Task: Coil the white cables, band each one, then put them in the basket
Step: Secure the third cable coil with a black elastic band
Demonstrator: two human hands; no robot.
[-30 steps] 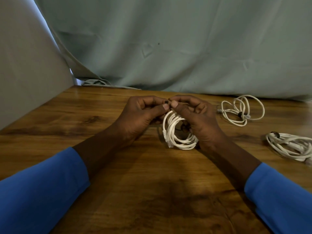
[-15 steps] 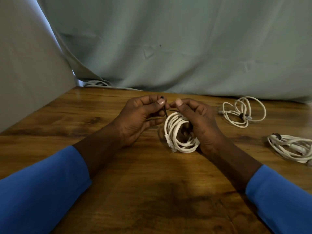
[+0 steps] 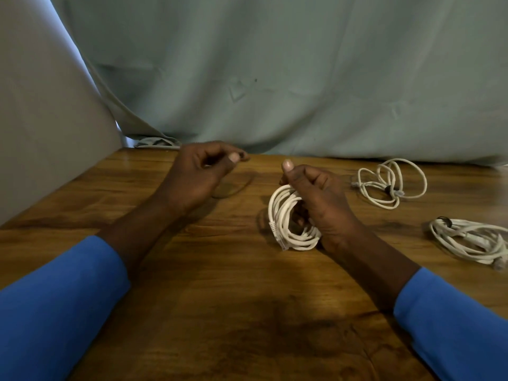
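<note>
A coiled white cable [image 3: 288,218] stands on edge on the wooden table [image 3: 247,312], at centre right. My right hand [image 3: 316,199] grips the coil from the right, with its fingers through the loops and the thumb pointing up. My left hand [image 3: 198,174] is held apart to the left, above the table. Its thumb and forefinger pinch a small dark band [image 3: 242,156]. A thin dark loop [image 3: 236,188] shows blurred below that hand. No basket is in view.
Two more white cables lie at the right, each with a dark band on it: a loose coil [image 3: 390,182] at the back and a tighter bundle [image 3: 472,240] near the right edge. Pale green cloth [image 3: 275,78] hangs behind the table, and a grey panel [image 3: 41,133] stands at left.
My hands were together over the coil with the band between them. My left hand has pulled away to the left with the band. My right hand keeps the coil.
</note>
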